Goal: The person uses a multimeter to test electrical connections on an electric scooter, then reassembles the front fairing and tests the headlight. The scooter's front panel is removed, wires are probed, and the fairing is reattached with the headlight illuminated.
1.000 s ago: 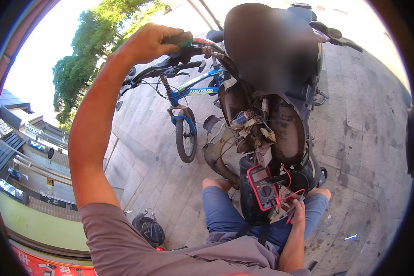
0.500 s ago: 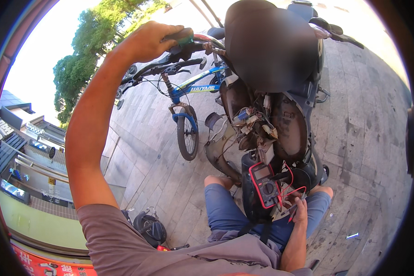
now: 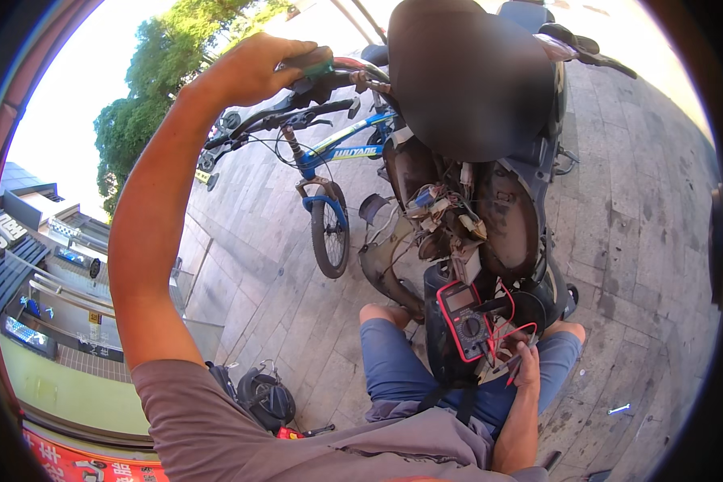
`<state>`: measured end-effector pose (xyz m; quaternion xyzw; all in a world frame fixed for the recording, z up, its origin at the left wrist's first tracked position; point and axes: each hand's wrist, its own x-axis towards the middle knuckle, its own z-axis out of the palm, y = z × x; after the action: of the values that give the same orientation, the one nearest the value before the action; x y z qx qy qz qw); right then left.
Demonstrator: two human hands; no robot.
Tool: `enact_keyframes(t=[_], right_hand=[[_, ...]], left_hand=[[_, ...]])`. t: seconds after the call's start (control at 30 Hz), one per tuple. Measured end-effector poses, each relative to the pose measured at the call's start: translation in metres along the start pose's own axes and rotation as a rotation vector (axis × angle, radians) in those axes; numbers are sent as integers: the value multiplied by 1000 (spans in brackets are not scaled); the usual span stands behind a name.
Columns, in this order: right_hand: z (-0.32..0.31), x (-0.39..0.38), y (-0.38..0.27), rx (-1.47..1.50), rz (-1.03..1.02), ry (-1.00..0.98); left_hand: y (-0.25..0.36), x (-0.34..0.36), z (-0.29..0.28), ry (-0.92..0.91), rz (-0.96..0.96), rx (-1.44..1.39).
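Observation:
My left arm stretches far forward, and my left hand (image 3: 269, 68) is closed round the dark handlebar grip (image 3: 312, 61) of a scooter. Low in front of me, my right hand (image 3: 526, 366) holds the multimeter's test probes (image 3: 512, 369); a red tip points down. Red leads run from them to the multimeter (image 3: 467, 321), which has a red rim and rests on the scooter's dark front part between my knees. Beyond it, the scooter's opened front shows a tangle of wires and connectors (image 3: 435, 207). A blurred dark patch hides the area above the wiring.
A blue bicycle (image 3: 353, 151) stands left of the scooter. A loose curved panel (image 3: 390, 261) lies beside the scooter's front. On the paving are a wrench (image 3: 619, 409) at the right and a black coiled item (image 3: 267, 399) at the lower left.
The view has shifted slightly. Both hands keep their holds, on the handlebar grip and the probes, and the multimeter stays in its place.

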<state>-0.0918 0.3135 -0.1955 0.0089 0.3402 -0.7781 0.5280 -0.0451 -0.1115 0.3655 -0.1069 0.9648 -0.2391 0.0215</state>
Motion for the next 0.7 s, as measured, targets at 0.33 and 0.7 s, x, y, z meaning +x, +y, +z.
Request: enact_keyframes(t=[0.33, 0.7], right_hand=[[-2, 1, 1, -34, 11, 12], [1, 3, 0, -44, 17, -47]], left_hand=[[5, 3, -1, 8, 5, 32], [4, 12, -14, -135, 16, 165]])
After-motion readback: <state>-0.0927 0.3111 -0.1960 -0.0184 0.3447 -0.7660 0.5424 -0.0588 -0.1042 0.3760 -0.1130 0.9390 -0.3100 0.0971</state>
